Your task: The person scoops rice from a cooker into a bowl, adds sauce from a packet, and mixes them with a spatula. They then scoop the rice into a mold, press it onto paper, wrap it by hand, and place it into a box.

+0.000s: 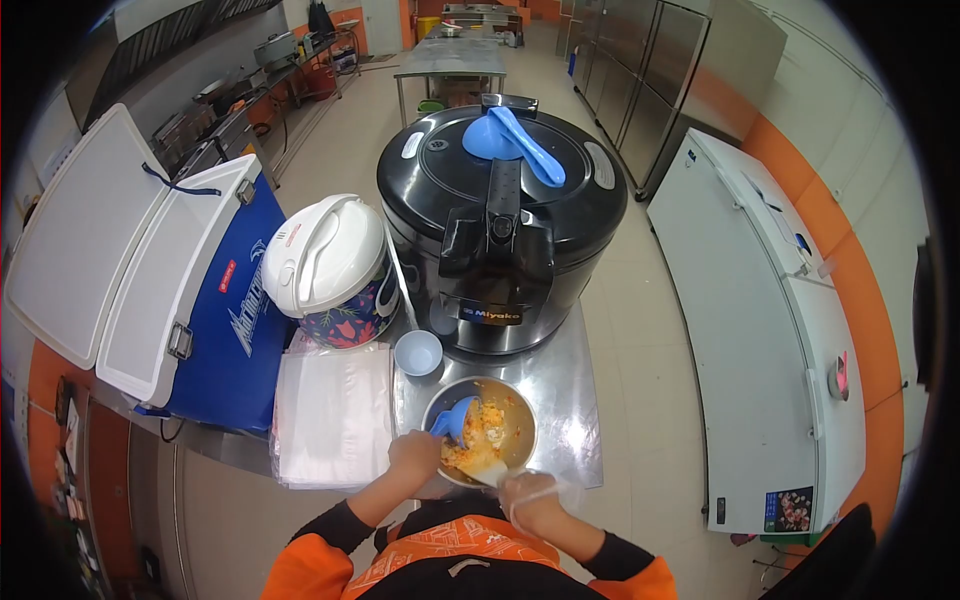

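A round metal bowl (529, 412) holds yellow-orange food (486, 425) with red bits. At the bowl's left rim, my left hand (414, 456) is closed around the handle of a blue scoop (459, 416), whose cup rests inside against the food. My right hand (532, 500), at the lower right of the bowl, grips a whitish spatula (488, 473) with its blade in the food. Clear plastic covers part of that hand. Just above the bowl lies a light grey-blue ladle (418, 353), its long handle leaning up beside a small rice cooker.
A large black Miyako cooker (487, 315) stands behind the bowl, with a blue rice scoop (515, 143) on its lid. Left are the small white-lidded rice cooker (330, 257), plastic bags (335, 415) and an open blue cooler box (222, 310). A chest freezer (745, 330) stands right.
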The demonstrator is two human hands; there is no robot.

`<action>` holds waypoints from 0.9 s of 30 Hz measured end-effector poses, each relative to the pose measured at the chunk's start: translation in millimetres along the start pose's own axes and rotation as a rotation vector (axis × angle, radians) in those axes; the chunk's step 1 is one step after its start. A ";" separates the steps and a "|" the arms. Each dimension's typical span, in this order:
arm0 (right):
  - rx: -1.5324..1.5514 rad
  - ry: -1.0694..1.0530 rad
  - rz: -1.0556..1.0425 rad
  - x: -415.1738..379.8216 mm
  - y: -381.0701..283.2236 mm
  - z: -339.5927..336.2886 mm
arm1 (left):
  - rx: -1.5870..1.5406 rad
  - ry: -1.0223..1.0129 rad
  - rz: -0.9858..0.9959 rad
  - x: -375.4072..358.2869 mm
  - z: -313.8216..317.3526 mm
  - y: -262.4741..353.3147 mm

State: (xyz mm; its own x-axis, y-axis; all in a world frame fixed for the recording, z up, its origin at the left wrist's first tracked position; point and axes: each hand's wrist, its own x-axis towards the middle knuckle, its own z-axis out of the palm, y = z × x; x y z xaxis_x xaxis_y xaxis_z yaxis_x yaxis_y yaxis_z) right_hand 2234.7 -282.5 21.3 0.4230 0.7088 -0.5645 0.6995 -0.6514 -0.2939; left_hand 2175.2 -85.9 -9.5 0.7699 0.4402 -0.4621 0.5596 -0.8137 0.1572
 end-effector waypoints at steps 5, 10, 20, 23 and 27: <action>-0.206 0.463 -0.054 36.9 22.0 -9.9 | 0.082 0.094 0.101 5.8 4.9 -5.0; -0.375 0.635 -0.255 66.2 10.0 -30.5 | 0.116 0.039 0.180 14.2 -1.7 -4.4; -0.218 0.192 0.002 45.7 27.6 -59.0 | -0.136 -0.187 -0.003 13.2 -4.8 -16.2; 0.003 0.317 0.197 57.3 10.5 -0.3 | -0.101 -0.140 0.078 10.6 10.5 -14.1; 0.077 0.457 0.210 62.6 -37.1 49.7 | -0.118 -0.174 0.101 0.7 0.5 -6.5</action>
State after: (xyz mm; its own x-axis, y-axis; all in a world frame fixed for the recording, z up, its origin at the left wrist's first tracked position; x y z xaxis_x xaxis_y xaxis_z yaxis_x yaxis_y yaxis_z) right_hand 2206.6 -227.4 -41.5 0.7709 0.5950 -0.2273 0.5351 -0.7986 -0.2756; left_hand 2171.9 -80.5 -11.2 0.7647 0.2784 -0.5812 0.5226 -0.7956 0.3065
